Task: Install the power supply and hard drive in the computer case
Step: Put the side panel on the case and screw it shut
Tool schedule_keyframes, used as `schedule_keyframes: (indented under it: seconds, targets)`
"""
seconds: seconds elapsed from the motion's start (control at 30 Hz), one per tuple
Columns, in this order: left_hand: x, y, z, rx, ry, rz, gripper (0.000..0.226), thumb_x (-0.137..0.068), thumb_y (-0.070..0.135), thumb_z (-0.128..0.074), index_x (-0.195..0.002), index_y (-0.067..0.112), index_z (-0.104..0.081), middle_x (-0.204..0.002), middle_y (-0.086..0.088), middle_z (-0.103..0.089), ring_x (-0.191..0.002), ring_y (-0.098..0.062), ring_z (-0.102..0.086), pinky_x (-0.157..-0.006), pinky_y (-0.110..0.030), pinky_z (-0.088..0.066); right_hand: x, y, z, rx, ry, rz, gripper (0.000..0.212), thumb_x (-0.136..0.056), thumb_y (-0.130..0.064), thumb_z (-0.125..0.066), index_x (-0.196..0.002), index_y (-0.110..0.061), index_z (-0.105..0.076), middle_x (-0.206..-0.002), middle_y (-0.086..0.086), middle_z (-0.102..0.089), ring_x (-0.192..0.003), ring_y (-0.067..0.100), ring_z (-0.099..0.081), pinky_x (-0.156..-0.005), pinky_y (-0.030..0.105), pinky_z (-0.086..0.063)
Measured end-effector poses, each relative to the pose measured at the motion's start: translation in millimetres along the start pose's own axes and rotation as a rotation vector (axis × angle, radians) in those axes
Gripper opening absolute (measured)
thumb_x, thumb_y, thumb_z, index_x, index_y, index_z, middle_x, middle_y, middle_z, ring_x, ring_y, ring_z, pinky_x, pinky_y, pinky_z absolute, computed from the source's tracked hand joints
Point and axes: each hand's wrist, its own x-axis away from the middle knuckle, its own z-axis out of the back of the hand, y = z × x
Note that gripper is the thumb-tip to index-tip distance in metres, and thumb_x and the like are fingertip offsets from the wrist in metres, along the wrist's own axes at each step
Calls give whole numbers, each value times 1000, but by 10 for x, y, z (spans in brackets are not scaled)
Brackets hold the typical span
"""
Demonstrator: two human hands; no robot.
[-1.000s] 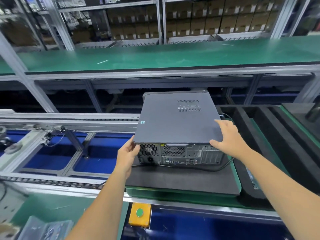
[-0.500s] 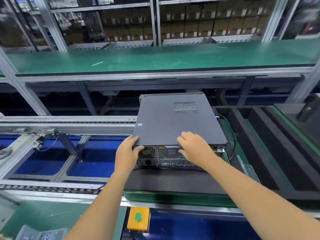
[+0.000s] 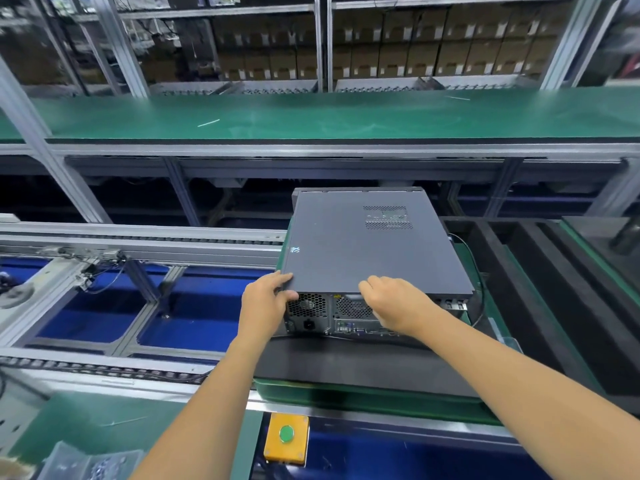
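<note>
Since a moment ago, both of my hands have settled at the rear edge of the computer case; a second back my right hand lay out flat at the far right corner of the lid, and now it sits near the middle of the back edge. My left hand grips the near left corner, thumb on top of the dark grey side panel and fingers curled against the back beside the power supply fan grille. My right hand curls over the lip of the panel just above the second round vent, fingers bent down across the rear ports; I cannot tell how firmly it holds.

The case lies flat on a black foam pad, which rests on a green pallet on the conveyor line. A thin black cable loops along the right side of the case. To the right stand black foam trays. A yellow box with a green button is fixed below the near rail, and a clear plastic parts box sits on the green worktop at lower left. Beyond the case runs a long green shelf, with cardboard boxes stacked behind it.
</note>
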Motion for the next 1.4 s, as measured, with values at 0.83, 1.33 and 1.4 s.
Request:
schedule_keyframes:
  seconds: [0.83,1.33,1.4]
  targets:
    - [-46,-139,-155,596,-154,247,45,-103,20,-40,-148,24,-34,-141,15,-47,-121,6,-47,-98,-13,-32,703,915,-215,-940,43,-662,87,-84,-45,-73,-154,-25,-25,-160,10,-21,-143,26,-31,-113,41,-32]
    - [0,-97,-538,778,55,367,43,-101,48,-32,-140,36,-44,-136,17,-53,-130,-7,-44,-113,-36,-29,870,1105,-492,-1046,184,-606,79,-91,-23,-70,-156,-19,-25,-146,-2,-48,-118,11,-50,-104,23,-35]
    - [5,-49,-560,800,107,383,40,-103,41,-33,-139,33,-47,-132,15,-57,-127,-7,-48,-111,-34,-33,856,1126,-499,-1037,185,-604,78,-91,-23,-70,-155,-18,-27,-147,0,-48,-127,18,-49,-112,33,-36]
